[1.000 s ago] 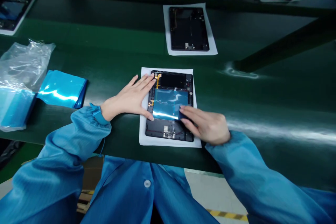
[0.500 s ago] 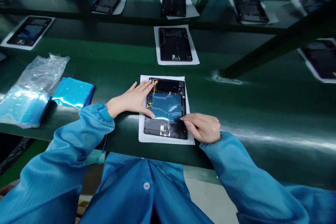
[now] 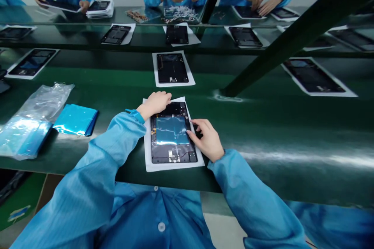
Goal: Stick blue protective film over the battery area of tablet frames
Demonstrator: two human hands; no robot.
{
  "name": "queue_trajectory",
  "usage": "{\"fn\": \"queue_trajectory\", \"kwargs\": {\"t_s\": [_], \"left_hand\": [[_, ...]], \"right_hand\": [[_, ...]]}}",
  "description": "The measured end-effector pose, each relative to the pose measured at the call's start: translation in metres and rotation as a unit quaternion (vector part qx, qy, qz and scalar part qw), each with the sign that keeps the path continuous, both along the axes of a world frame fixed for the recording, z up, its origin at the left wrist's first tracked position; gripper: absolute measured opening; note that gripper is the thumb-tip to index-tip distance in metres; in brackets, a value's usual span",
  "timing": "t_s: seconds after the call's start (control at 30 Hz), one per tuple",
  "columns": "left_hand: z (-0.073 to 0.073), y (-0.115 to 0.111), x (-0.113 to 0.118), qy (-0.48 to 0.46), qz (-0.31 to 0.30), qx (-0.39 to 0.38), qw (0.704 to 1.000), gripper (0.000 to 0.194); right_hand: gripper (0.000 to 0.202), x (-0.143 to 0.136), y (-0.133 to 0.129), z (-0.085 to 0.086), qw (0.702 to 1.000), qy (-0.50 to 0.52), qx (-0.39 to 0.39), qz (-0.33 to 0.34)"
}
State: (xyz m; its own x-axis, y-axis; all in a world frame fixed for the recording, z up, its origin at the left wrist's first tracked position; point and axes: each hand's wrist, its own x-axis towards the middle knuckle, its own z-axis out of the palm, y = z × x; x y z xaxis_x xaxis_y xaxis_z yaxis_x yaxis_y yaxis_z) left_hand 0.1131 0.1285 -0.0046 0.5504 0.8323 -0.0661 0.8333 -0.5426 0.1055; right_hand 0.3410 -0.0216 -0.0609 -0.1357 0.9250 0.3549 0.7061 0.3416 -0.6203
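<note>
Glossy plastic-looking blue film (image 3: pixel 172 130), dark smooth tablet shell (image 3: pixel 159 155), matt white paper (image 3: pixel 148 159), crinkled clear plastic bag (image 3: pixel 48 99)

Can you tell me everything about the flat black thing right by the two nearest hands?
The flat black device is a thin rectangle with its inside parts showing. A shiny, film-like blue piece covers its middle, small orange bits show at the left edge, and pale parts sit near the bottom. It lies flat on a white sheet on the green table. The left hand covers its top left corner; the right hand is at its right edge. Whether either presses is unclear.
</note>
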Motion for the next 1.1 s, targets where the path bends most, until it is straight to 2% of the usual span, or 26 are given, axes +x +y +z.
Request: {"fn": "queue_trajectory", "kwargs": {"t_s": [0.07, 0.17, 0.27, 0.33, 0.43, 0.5, 0.57, 0.63, 0.73, 0.8, 0.83, 0.9, 0.97, 1.03, 1.1], "left_hand": [[0.004, -0.002, -0.009, -0.009, -0.001, 0.009, 1.000, 0.025], [0.018, -0.010, -0.022, -0.035, 0.021, 0.036, 0.999, 0.031], [0.038, -0.017, -0.037, -0.062, 0.057, 0.070, 0.994, 0.033], [0.050, -0.017, -0.048, -0.100, 0.069, 0.098, 0.988, 0.029], [0.062, -0.007, -0.064, -0.195, 0.072, 0.146, 0.967, 0.020], [0.063, 0.007, -0.072, -0.271, 0.102, 0.188, 0.938, 0.017], [0.058, 0.023, -0.080, -0.333, 0.161, 0.218, 0.903, 0.022], [0.048, 0.038, -0.085, -0.342, 0.231, 0.207, 0.887, 0.029], [0.030, 0.055, -0.086, -0.239, 0.312, 0.133, 0.910, 0.041], [0.019, 0.063, -0.080, -0.152, 0.335, 0.081, 0.926, 0.045], [0.014, 0.067, -0.076, -0.123, 0.339, 0.062, 0.931, 0.046], [0.005, 0.077, -0.065, -0.094, 0.347, 0.039, 0.932, 0.049], [-0.003, 0.088, -0.054, -0.079, 0.357, 0.025, 0.930, 0.054], [-0.010, 0.099, -0.044, -0.067, 0.365, 0.012, 0.929, 0.057], [-0.016, 0.110, -0.037, -0.062, 0.369, 0.003, 0.927, 0.048]], "right_hand": [[0.046, 0.000, 0.001, 0.001, 0.999, 0.022, -0.014, -0.020], [0.061, 0.000, -0.001, 0.006, 0.994, 0.075, -0.057, -0.051], [0.050, -0.001, -0.003, 0.013, 0.978, 0.136, -0.160, -0.022], [0.048, -0.006, -0.002, 0.018, 0.967, 0.163, -0.197, 0.005], [0.049, -0.016, 0.014, 0.025, 0.970, 0.179, -0.166, -0.010], [0.044, -0.021, 0.038, 0.030, 0.975, 0.174, -0.129, -0.043], [0.039, -0.019, 0.074, 0.035, 0.979, 0.160, -0.098, -0.079], [0.034, -0.008, 0.120, 0.040, 0.979, 0.148, -0.068, -0.119], [0.028, 0.021, 0.194, 0.047, 0.969, 0.103, -0.042, -0.221], [0.027, 0.044, 0.237, 0.049, 0.945, 0.059, -0.071, -0.314], [0.028, 0.054, 0.254, 0.050, 0.935, 0.048, -0.088, -0.339], [0.030, 0.071, 0.279, 0.050, 0.920, 0.034, -0.124, -0.370], [0.035, 0.082, 0.291, 0.050, 0.910, 0.019, -0.156, -0.383], [0.037, 0.088, 0.294, 0.048, 0.904, -0.004, -0.183, -0.385], [0.038, 0.090, 0.291, 0.046, 0.906, -0.032, -0.201, -0.370]]}}
